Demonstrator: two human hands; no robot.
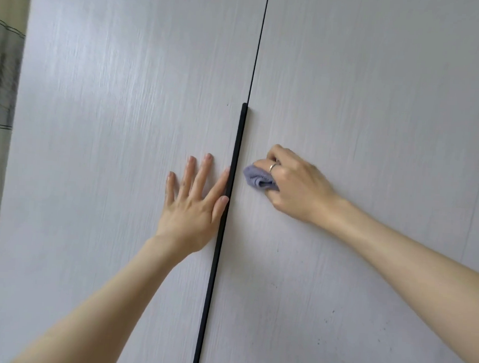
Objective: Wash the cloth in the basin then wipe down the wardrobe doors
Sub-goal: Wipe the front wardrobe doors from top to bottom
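Two pale grey wood-grain wardrobe doors fill the view, the left door (pixel 111 119) and the right door (pixel 375 105). A long black handle strip (pixel 232 181) runs down the seam between them. My left hand (pixel 195 204) lies flat on the left door with fingers spread, its thumb against the handle strip. My right hand (pixel 293 184) grips a bunched light purple cloth (pixel 258 178) and presses it on the right door just right of the handle. Most of the cloth is hidden under the fingers.
A patterned curtain or fabric (pixel 2 85) hangs at the far left beyond the wardrobe's edge. Small dark specks (pixel 325 322) dot the lower part of the right door.
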